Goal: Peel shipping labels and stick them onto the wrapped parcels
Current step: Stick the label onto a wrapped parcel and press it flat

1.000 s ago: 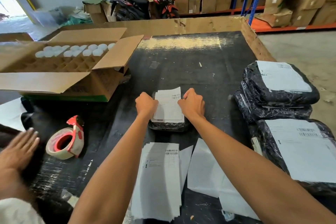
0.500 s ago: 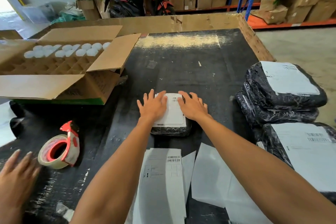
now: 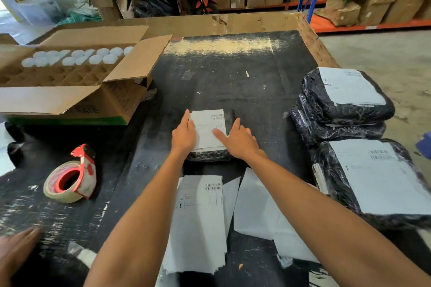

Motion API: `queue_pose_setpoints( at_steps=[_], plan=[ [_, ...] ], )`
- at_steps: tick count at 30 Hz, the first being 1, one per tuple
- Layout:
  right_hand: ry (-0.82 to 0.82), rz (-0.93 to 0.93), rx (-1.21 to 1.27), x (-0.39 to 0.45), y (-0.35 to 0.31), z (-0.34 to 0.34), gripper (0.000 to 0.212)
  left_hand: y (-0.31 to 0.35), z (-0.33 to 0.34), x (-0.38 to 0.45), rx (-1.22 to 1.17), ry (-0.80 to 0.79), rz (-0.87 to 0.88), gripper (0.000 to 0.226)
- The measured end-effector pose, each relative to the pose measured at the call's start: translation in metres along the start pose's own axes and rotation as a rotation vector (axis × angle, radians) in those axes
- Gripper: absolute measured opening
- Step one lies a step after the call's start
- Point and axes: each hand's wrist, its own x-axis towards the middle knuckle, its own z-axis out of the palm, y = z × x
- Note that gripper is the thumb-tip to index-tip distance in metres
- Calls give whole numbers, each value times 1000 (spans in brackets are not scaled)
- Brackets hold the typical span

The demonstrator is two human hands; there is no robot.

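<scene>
The tape dispenser (image 3: 71, 176) lies far left of the hands. The left hand (image 3: 184, 135) presses flat on the label (image 3: 208, 129) left edge, fingers straight. The right hand (image 3: 240, 141) presses the right edge, fingers spread, on the small parcel (image 3: 210, 155). Labelled parcels (image 3: 345, 102) are stacked farther right.

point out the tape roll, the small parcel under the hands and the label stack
tape roll (image 3: 70, 178), head view, on its tape band
small parcel (image 3: 208, 155), head view, on its near black edge
label stack (image 3: 200, 221), head view, on the top sheet
</scene>
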Motion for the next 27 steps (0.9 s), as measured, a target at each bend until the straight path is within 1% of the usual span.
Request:
queue_pose_setpoints(
  at_steps=[2,3,4,5,6,8,9,10,11,13,15,16,18,19,20,21,22,23,25,27],
  plan=[
    [1,17,71,-1,5,-2,103,1,9,-7,-24,33,-27,51],
    [-3,44,129,-3,7,-4,97,1,12,-9,-36,50,-31,51],
    [3,77,202,0,10,-6,86,1,14,-11,-52,60,-33,51],
    [6,117,301,3,14,-6,72,1,15,-12,-71,70,-34,51],
    [1,158,428,3,17,-9,65,1,16,-14,-80,76,-35,50],
    [-58,230,739,3,19,-16,68,4,18,-18,-119,89,-50,49],
    [-54,226,862,1,19,-18,63,5,20,-21,-152,98,-55,49],
    [-35,207,915,-4,16,-23,52,8,23,-24,-188,115,-51,49],
    [-9,181,924,-5,16,-24,49,11,27,-26,-220,137,-45,48],
    [30,163,854,-9,13,-26,63,19,31,-33,-242,174,-42,47],
    [99,159,794,-10,15,-27,71,25,33,-38,-236,166,-55,46],
    [154,161,780,-15,16,-31,69,28,35,-43,-231,142,-58,47],
    [221,136,736,-20,14,-42,52,30,40,-49,-226,104,-63,48],
    [250,125,712,-26,12,-49,48,30,42,-52,-231,82,-76,47],
    [285,111,692,-32,13,-58,50,33,44,-56,-235,70,-92,46],
    [315,111,685,-36,14,-66,57,33,45,-57,-208,65,-115,43],
    [337,116,694,-39,15,-75,64,35,46,-60,-151,37,-131,40],
    [354,110,709,-47,18,-87,66,40,47,-65,-80,-1,-139,39],
    [378,72,744,-58,22,-110,56,46,48,-75,57,-87,-115,39],
    [379,41,798,-71,28,-135,53,55,54,-93,112,-204,-30,39]
  ],
)
